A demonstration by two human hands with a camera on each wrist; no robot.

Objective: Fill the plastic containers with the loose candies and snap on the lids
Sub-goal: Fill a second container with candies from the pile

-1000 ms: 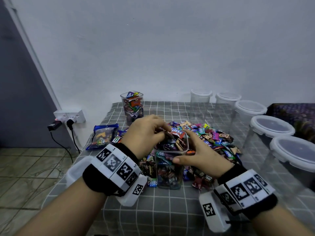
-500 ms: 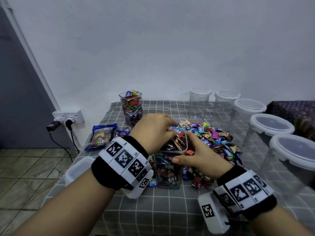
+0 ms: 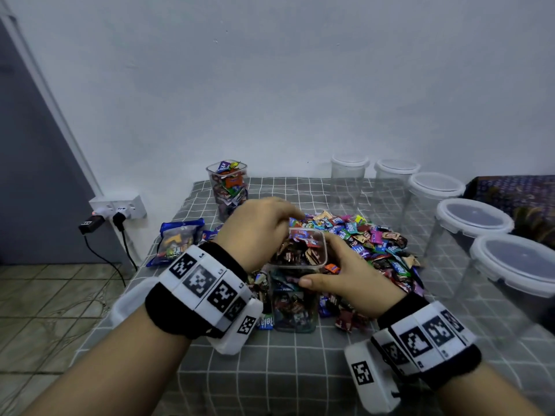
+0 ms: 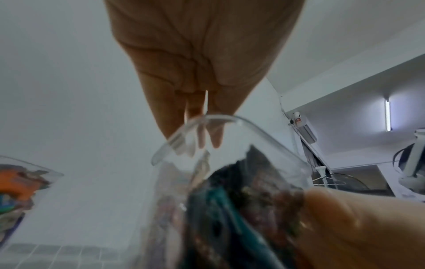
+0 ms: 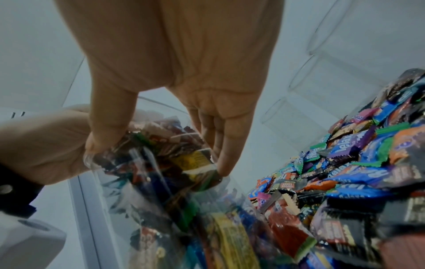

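1. The right hand (image 3: 345,280) grasps the open container (image 3: 295,283) just under its rim, thumb in front, fingers behind.
2. The left hand (image 3: 255,232) sits over the mouth, fingers dipped inside; I cannot tell whether they hold a candy.
3. The container stands upright between both hands, long axis vertical, mouth upward.
4. Likely light, stiff and slick; best held by its walls.
5. Loose candies (image 3: 375,244) lie just beyond the right hand.

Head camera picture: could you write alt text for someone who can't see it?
Two hands work at an open clear container nearly full of wrapped candies on a grey checked table: the right hand holds its side, the left hand reaches over its rim. A pile of loose candies lies behind, with five empty lidded containers along the right.
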